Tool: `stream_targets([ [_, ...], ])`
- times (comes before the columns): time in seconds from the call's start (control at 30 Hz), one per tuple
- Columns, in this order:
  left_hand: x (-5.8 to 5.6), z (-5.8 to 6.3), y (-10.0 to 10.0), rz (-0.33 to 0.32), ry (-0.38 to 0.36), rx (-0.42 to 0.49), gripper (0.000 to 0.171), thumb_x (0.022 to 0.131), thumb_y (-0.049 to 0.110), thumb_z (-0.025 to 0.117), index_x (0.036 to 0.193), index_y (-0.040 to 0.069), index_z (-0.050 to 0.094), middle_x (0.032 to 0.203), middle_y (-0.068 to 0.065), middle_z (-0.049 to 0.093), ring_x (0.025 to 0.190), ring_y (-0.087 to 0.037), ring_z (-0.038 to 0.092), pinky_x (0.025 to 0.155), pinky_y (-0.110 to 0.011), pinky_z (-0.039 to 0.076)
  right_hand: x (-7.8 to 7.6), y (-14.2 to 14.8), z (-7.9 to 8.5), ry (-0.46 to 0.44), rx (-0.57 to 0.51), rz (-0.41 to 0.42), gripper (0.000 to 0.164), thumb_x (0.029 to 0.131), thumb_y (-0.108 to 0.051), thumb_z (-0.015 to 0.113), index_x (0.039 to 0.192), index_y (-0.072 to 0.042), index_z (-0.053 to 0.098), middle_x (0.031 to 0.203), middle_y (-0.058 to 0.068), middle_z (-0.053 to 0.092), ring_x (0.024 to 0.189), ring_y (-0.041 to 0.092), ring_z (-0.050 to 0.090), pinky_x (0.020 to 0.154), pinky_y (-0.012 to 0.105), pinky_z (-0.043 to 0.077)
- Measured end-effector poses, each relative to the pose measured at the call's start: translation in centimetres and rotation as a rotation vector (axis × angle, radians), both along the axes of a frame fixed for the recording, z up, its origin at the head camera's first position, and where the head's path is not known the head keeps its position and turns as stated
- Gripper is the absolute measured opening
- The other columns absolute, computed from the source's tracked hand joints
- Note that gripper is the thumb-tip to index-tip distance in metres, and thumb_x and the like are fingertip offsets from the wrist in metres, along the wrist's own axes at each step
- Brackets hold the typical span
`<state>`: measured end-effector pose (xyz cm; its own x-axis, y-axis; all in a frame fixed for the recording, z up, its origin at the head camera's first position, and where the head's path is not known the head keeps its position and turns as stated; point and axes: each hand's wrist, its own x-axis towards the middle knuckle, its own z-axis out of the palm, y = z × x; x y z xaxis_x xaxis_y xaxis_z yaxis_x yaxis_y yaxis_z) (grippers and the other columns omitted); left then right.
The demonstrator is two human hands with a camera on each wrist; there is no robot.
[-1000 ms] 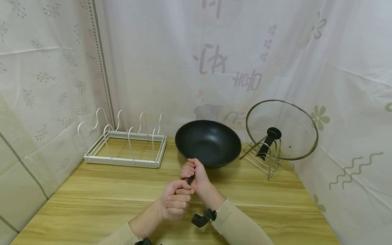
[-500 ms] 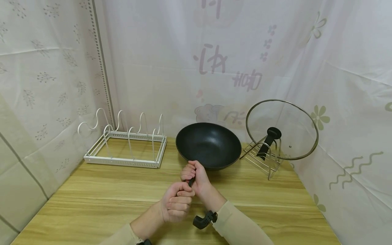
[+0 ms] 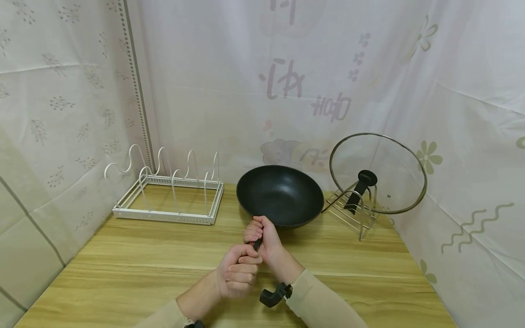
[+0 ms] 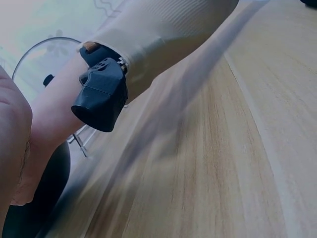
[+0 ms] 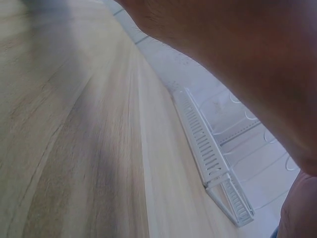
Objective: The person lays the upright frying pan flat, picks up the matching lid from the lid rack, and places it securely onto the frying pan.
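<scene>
A black wok (image 3: 280, 196) sits in the middle of the head view, its inside facing me. I grip its dark handle (image 3: 257, 244) with both hands. My right hand (image 3: 267, 239) is wrapped round the part close to the bowl. Nearer to me, my left hand (image 3: 239, 272) holds the handle's end with curled fingers, which hide most of it. In the left wrist view, the wok (image 4: 58, 171) shows partly behind my right forearm. Whether the wok's bottom touches the table cannot be made out.
On the left stands a white rack (image 3: 164, 217) with several upright wire loops. To the wok's right, a glass lid (image 3: 393, 168) with a black handle leans upright in a small wire stand (image 3: 361, 223). Patterned curtains enclose the wooden table (image 3: 143, 269) behind and at the sides.
The wok and both hands have shifted slightly toward me and a little to the right. Both hands keep their grip on the handle; rack and lid have stayed put.
</scene>
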<state>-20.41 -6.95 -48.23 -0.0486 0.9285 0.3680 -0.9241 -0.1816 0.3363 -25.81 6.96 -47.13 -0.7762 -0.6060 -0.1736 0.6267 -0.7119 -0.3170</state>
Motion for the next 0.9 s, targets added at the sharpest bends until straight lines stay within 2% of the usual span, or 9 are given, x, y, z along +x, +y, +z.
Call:
stream_targets([
  [0.2,0.0,-0.2,0.1,-0.003,-0.001,0.001,0.045,0.110,0.022,0.038,0.067,0.022,0.025,0.047,0.011,0.023,0.035,-0.002,0.025,0.037,-0.018,0.016,-0.1,0.1,-0.2,0.008,0.001,-0.003,0.052,0.116,-0.025,0.032,0.065,-0.022,0.029,0.051,-0.009,0.042,0.044,0.006,0.048,0.049,0.013,0.036],
  [0.57,0.0,-0.7,0.3,-0.005,-0.003,-0.009,0.044,0.110,0.023,0.039,0.067,0.022,0.025,0.047,0.011,0.024,0.036,-0.003,0.026,0.038,-0.018,0.017,-0.1,0.3,-0.9,0.033,0.019,-0.015,0.052,0.116,-0.024,0.032,0.064,-0.022,0.034,0.052,-0.010,0.043,0.044,0.004,0.048,0.050,0.013,0.037],
  [0.83,0.0,-1.0,0.4,-0.008,-0.008,0.000,0.045,0.110,0.023,0.039,0.068,0.022,0.024,0.048,0.010,0.024,0.036,-0.003,0.026,0.038,-0.018,0.018,-0.1,0.4,-1.0,0.026,0.022,0.004,0.057,0.119,-0.027,0.025,0.063,-0.022,0.036,0.051,-0.009,0.043,0.044,0.004,0.047,0.050,0.013,0.036],
  [0.9,0.0,-1.1,0.4,-0.006,-0.009,-0.003,0.044,0.110,0.023,0.039,0.068,0.022,0.024,0.048,0.010,0.024,0.036,-0.003,0.026,0.038,-0.018,0.018,-0.1,0.4,-1.1,0.021,0.021,0.002,0.056,0.118,-0.026,0.026,0.063,-0.021,0.036,0.051,-0.009,0.043,0.044,0.004,0.047,0.050,0.014,0.036],
])
